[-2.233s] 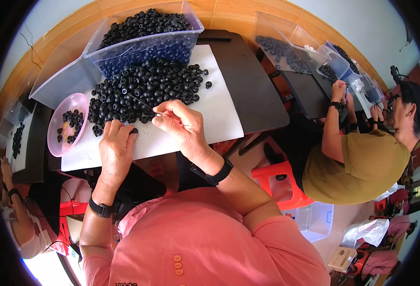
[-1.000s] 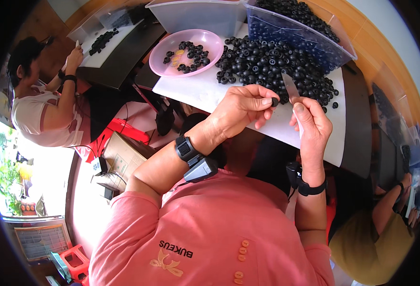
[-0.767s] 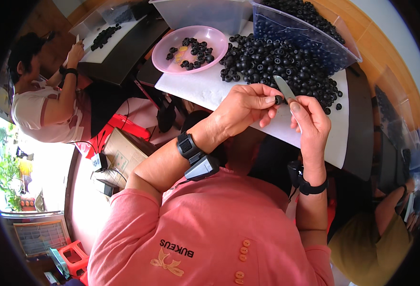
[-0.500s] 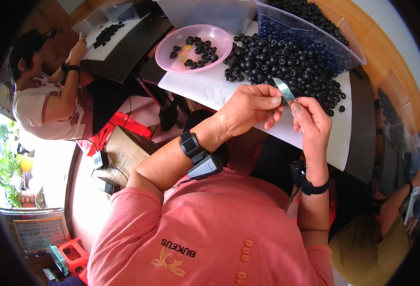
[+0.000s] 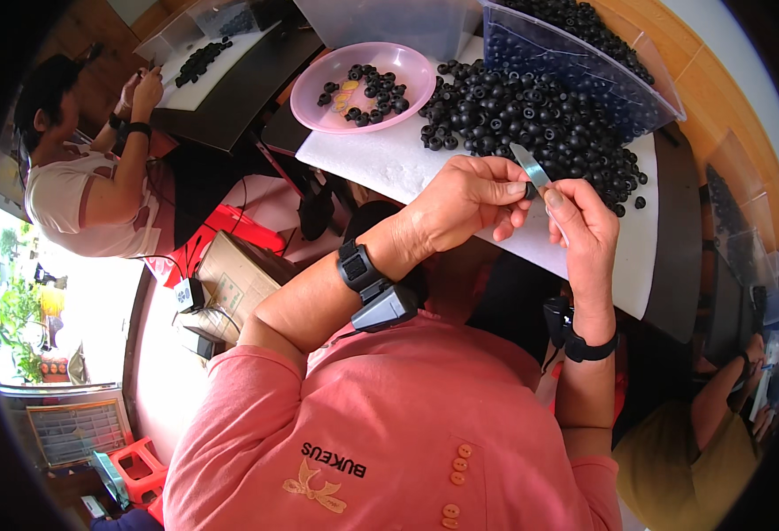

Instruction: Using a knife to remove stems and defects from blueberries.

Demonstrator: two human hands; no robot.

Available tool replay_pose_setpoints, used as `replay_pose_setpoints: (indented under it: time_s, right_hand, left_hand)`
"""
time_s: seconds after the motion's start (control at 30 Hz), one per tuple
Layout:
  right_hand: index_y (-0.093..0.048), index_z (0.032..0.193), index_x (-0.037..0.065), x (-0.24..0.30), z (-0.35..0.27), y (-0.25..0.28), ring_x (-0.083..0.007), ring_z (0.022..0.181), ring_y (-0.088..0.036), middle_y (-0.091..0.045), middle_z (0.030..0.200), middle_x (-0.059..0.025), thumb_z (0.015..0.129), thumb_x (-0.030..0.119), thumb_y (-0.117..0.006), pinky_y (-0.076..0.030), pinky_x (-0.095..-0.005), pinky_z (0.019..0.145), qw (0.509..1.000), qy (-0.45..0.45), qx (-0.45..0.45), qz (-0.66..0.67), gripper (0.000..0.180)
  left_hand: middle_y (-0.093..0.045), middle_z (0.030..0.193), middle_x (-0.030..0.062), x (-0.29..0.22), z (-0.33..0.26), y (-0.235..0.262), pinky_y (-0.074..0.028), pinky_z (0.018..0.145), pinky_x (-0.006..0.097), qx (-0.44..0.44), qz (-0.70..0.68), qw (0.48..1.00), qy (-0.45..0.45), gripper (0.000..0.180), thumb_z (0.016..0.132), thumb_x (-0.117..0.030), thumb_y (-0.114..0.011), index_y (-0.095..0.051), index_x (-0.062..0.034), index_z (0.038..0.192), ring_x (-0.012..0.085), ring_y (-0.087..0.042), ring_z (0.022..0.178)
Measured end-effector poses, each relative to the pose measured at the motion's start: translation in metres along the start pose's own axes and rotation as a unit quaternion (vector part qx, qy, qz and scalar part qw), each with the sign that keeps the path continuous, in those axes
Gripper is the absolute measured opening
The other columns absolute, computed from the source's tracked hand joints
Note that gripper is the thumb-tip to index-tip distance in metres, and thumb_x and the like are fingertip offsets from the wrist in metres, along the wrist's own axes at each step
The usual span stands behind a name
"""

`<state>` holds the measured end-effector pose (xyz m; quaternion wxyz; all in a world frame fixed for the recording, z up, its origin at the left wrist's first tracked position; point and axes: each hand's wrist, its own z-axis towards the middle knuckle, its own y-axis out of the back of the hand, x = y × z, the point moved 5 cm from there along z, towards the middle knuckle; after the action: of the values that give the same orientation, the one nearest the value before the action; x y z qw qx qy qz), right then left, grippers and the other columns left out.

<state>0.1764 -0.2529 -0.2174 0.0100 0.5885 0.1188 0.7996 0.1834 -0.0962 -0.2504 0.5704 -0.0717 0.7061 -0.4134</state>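
Person is wearing a coral-pink shirt, short sleeves ending near the elbows, well back from the grips. Dark lettering, pale bow-shaped embroidery and round orange buttons are showing on it. Black strap is circling the wrist behind the left hand, carrying a grey-black box. Behind the right hand, another black band is bearing a small black device.

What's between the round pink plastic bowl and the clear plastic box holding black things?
In the head view, part of a pile of small round black pieces lies there, on a flat white sheet.
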Motion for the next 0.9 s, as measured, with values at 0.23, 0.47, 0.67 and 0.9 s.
replay_pose_setpoints:
  time_s: [0.23, 0.47, 0.67, 0.9]
  right_hand:
    - [-0.065, 0.089, 0.002, 0.001, -0.001, -0.001, -0.0038, 0.057, -0.042, -0.050, 0.065, 0.0039, 0.096, 0.018, -0.062, -0.032, -0.0210, 0.051, 1.000, 0.007, 0.005, -0.010, 0.018]
    - [-0.064, 0.089, 0.001, 0.003, -0.002, -0.002, -0.0038, 0.057, -0.042, -0.050, 0.065, 0.0040, 0.096, 0.017, -0.061, -0.032, -0.0214, 0.051, 1.000, 0.018, 0.005, -0.021, 0.018]
    - [-0.064, 0.089, 0.002, 0.010, -0.010, -0.013, -0.0050, 0.058, -0.046, -0.058, 0.069, 0.0028, 0.094, 0.012, -0.062, -0.035, -0.0212, 0.053, 0.984, 0.122, 0.073, -0.112, 0.012]
    - [-0.062, 0.102, -0.004, -0.013, -0.001, 0.023, -0.0063, 0.059, -0.049, -0.061, 0.081, -0.0019, 0.101, 0.018, -0.053, -0.037, -0.0213, 0.055, 0.979, 0.020, -0.057, 0.197, 0.023]
  left_hand:
    - [-0.064, 0.087, 0.0133, 0.000, 0.000, 0.000, -0.047, 0.054, 0.031, -0.008, 0.001, 1.000, -0.003, 0.013, 0.098, -0.009, -0.054, -0.057, 0.0026, 0.095, 0.0205, -0.063, 0.072]
    - [-0.064, 0.084, 0.0148, 0.002, 0.000, 0.000, -0.044, 0.048, 0.029, -0.047, 0.009, 0.999, -0.018, 0.013, 0.098, -0.009, -0.054, -0.056, 0.0032, 0.094, 0.0204, -0.062, 0.065]
    - [-0.062, 0.081, 0.0097, 0.003, 0.002, 0.001, -0.043, 0.045, 0.027, -0.058, 0.027, 0.997, -0.041, 0.013, 0.097, -0.007, -0.055, -0.061, 0.0047, 0.100, 0.0162, -0.060, 0.064]
    - [-0.062, 0.087, 0.0095, 0.002, 0.001, 0.002, -0.043, 0.047, 0.027, -0.028, -0.019, 0.999, -0.020, 0.019, 0.099, -0.010, -0.052, -0.060, 0.0062, 0.106, 0.0157, -0.059, 0.067]
